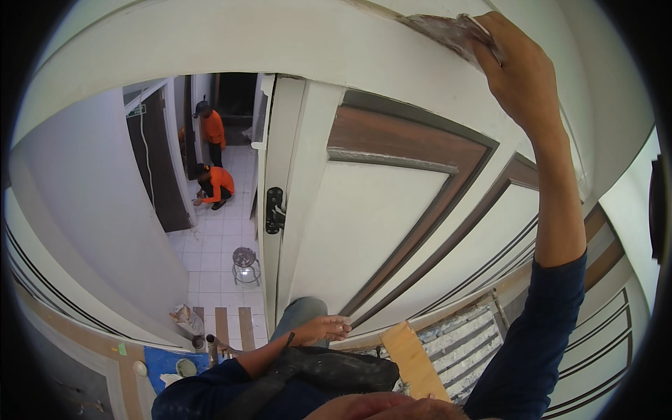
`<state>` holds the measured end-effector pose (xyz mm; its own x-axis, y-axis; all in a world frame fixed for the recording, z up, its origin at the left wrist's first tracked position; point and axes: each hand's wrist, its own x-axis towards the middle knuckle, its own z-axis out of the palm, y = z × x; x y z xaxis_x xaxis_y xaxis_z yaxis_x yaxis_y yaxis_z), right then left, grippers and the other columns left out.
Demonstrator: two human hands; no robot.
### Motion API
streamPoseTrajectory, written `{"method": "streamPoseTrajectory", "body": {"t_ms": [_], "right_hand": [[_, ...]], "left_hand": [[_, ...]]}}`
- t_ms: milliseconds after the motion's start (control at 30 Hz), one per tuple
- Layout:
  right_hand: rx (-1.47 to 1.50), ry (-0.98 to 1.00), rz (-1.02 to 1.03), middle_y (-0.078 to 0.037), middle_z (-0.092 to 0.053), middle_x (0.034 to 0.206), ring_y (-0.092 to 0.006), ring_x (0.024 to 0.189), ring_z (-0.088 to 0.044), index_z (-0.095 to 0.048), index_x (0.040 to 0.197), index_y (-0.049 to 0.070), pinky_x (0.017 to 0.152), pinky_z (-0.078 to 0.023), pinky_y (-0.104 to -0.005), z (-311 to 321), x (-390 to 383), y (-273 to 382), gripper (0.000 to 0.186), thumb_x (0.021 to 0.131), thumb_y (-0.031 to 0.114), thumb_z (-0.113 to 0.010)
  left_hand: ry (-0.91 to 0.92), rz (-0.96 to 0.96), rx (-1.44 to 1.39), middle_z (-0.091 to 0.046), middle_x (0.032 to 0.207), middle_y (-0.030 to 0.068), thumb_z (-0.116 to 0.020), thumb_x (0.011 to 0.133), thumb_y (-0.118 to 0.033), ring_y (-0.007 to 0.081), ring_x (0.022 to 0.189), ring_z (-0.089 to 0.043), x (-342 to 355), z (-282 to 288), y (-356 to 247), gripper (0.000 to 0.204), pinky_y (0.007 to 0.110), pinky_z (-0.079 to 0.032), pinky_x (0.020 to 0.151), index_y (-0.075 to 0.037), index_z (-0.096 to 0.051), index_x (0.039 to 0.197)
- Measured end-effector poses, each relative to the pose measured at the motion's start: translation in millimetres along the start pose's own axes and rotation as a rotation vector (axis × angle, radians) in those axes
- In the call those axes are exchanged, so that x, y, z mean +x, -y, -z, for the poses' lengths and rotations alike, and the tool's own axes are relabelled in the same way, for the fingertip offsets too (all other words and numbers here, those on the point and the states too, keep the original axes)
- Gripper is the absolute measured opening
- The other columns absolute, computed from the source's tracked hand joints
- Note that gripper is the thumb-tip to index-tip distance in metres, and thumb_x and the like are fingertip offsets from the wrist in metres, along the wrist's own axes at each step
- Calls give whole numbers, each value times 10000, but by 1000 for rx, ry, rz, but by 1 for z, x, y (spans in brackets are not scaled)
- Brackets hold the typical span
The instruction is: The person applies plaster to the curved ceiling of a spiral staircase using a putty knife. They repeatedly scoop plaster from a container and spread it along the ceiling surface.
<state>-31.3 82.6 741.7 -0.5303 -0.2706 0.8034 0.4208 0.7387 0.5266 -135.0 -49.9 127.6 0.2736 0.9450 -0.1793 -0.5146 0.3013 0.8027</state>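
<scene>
My right hand (521, 73) is raised high at the upper right, its fingers closed round a putty knife (441, 31) smeared with white. The blade lies against the white header (280, 45) above the doorway. Low in front of my waist, my left hand (318, 329) has its fingers loosely stretched out, with whitish fingertips and nothing visible in them. It is nearest to my raised knee and a dark bag (343, 367) across my body. Facing me is a white door (378, 217) with brown recessed mouldings and a black handle (275, 210).
Through the doorway, a person in orange squats (215, 185) and another stands (213, 129) on white tiles. A round stool (245, 264) stands nearer. Below me are a wooden board (418, 360), a splattered slatted platform (467, 343), a blue sheet (164, 360) and a white bag (185, 318).
</scene>
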Motion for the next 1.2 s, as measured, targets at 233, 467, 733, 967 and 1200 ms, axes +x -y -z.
{"method": "streamPoseTrajectory", "body": {"t_ms": [233,467,733,967,1200], "right_hand": [[28,-20,-104,-61,-712,1015,-273,861,-675,-661,1114,93,741,-528,-331,3,-14,-19,192,935,161,-658],[18,-260,-77,17,-703,1003,-201,807,-665,-701,1079,142,670,-524,-309,-1,-46,-24,178,903,122,-689],[-36,-219,-27,38,-699,982,-185,835,-657,-708,1049,158,690,-522,-308,-22,-50,-22,150,906,122,-681],[-69,-256,-153,31,-704,981,-190,824,-661,-708,1052,151,680,-525,-312,-24,-58,-36,145,909,140,-683],[-95,-323,-174,0,-719,998,-196,828,-682,-701,1058,130,709,-529,-302,-21,-71,-39,142,918,138,-679]], "left_hand": [[22,-2,-8,-575,1313,160,-503,1051,-144,239,1176,-596,-3,0,-3,417,374,-484,1062,-3,-455,1441],[14,0,-21,-573,1311,165,-493,1053,-130,245,1168,-604,1,1,0,415,374,-489,1057,3,-448,1444],[0,0,6,-569,1321,166,-500,1051,-134,245,1163,-608,-2,-3,-3,426,373,-488,1058,-1,-438,1452],[21,6,-31,-566,1334,159,-510,1047,-133,247,1171,-603,-2,-1,-1,439,371,-483,1060,-3,-429,1459],[19,29,-25,-581,1304,157,-512,1042,-133,259,1180,-599,3,2,-4,421,382,-476,1060,10,-457,1435]]}}
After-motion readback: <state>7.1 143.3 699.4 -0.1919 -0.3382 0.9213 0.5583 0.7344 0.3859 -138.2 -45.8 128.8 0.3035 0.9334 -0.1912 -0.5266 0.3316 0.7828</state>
